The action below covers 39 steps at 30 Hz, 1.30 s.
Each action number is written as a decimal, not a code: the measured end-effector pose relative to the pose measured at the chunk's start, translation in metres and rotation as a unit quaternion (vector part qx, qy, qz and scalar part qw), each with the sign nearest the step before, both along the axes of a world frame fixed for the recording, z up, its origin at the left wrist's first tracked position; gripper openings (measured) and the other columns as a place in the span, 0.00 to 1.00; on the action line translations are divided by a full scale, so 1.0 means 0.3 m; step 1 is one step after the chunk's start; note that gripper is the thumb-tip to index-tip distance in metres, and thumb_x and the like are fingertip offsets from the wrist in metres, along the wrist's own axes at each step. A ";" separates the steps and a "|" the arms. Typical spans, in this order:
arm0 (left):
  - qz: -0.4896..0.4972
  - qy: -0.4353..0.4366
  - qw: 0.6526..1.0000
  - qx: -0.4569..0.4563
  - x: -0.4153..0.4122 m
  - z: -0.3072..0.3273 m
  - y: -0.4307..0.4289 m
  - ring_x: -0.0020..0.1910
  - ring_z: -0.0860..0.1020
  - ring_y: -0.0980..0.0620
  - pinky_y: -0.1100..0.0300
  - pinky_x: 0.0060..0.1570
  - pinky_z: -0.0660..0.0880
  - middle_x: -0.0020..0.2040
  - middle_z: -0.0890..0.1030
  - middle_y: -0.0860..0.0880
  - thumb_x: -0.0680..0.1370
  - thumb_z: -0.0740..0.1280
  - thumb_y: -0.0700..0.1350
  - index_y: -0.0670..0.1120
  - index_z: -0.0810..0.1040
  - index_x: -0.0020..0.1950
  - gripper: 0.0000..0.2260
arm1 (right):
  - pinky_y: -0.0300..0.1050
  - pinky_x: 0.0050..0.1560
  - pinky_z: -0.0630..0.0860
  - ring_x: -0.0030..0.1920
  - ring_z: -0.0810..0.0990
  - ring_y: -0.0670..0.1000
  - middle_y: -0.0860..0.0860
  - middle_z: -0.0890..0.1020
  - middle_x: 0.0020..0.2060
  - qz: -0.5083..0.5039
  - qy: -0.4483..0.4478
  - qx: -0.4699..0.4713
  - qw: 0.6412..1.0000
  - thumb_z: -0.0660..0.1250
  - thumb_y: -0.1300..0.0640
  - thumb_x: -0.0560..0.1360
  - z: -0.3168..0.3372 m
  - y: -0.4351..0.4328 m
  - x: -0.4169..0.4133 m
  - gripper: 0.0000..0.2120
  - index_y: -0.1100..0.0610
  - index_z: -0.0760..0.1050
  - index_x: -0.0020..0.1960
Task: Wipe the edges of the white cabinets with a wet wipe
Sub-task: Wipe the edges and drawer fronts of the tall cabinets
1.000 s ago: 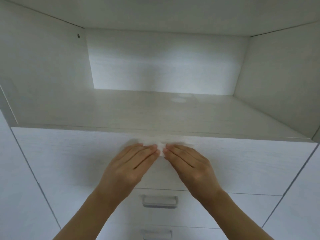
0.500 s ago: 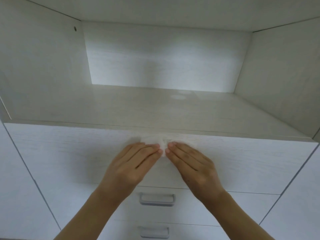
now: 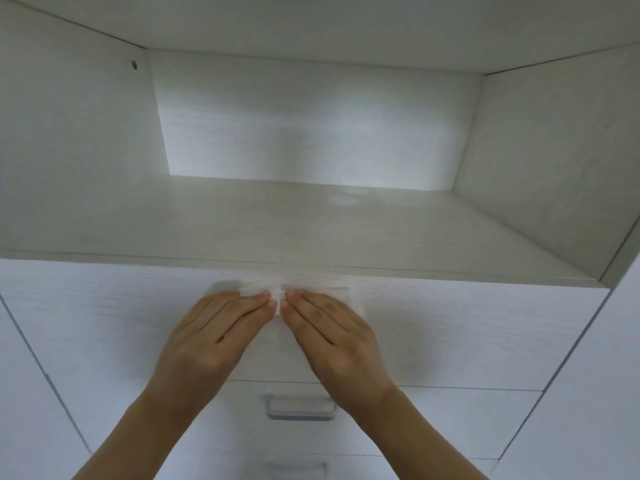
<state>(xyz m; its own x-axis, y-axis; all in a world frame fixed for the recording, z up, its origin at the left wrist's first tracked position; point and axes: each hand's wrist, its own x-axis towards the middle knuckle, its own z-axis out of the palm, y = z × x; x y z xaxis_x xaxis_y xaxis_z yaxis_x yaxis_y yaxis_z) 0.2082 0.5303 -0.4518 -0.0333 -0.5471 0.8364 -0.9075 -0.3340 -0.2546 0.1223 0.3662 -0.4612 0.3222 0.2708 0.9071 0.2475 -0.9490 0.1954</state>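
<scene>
At centre frame a wet wipe is being pressed flat against the white cabinet's front edge by left hand and right hand, fingers extended together, fingertips nearly touching, likely for even wiping pressure.

Two hands, the left hand and the right hand, press one wet wipe against a white cabinet. One open shelf sits above. Two drawer handles are visible: an upper handle and a lower handle. One screw hole marks the side wall.
</scene>
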 end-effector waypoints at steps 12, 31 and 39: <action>-0.021 -0.006 0.999 -0.041 -0.025 0.009 -0.064 0.49 0.79 0.47 0.55 0.54 0.74 0.50 0.82 0.42 0.77 0.67 0.38 0.38 0.82 0.52 0.07 | 0.44 0.52 0.77 0.49 0.81 0.50 0.54 0.84 0.46 0.009 0.019 0.097 0.995 0.68 0.54 0.74 0.022 -0.033 -0.044 0.11 0.62 0.81 0.49; -0.027 0.146 0.982 -0.119 -0.047 0.033 -0.127 0.42 0.70 0.52 0.62 0.44 0.66 0.37 0.77 0.47 0.73 0.66 0.52 0.41 0.79 0.39 0.14 | 0.40 0.46 0.73 0.48 0.73 0.49 0.47 0.75 0.46 0.023 0.053 0.164 0.985 0.68 0.53 0.71 0.032 -0.101 -0.063 0.11 0.61 0.81 0.45; -0.031 0.110 0.987 -0.115 -0.007 0.030 -0.072 0.43 0.72 0.53 0.64 0.47 0.66 0.39 0.80 0.47 0.73 0.67 0.51 0.41 0.80 0.42 0.13 | 0.34 0.51 0.65 0.45 0.71 0.50 0.55 0.79 0.40 0.021 0.061 0.138 0.988 0.67 0.58 0.72 0.032 -0.030 -0.001 0.09 0.63 0.80 0.46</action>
<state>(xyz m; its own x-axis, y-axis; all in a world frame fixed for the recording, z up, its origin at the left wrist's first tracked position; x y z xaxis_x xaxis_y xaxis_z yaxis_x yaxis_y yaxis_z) 0.2061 0.5086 -0.4427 0.1359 -0.3437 0.9292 -0.9529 -0.3020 0.0277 0.1220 0.3573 -0.4516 0.4275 0.0332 0.9034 0.2928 -0.9505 -0.1036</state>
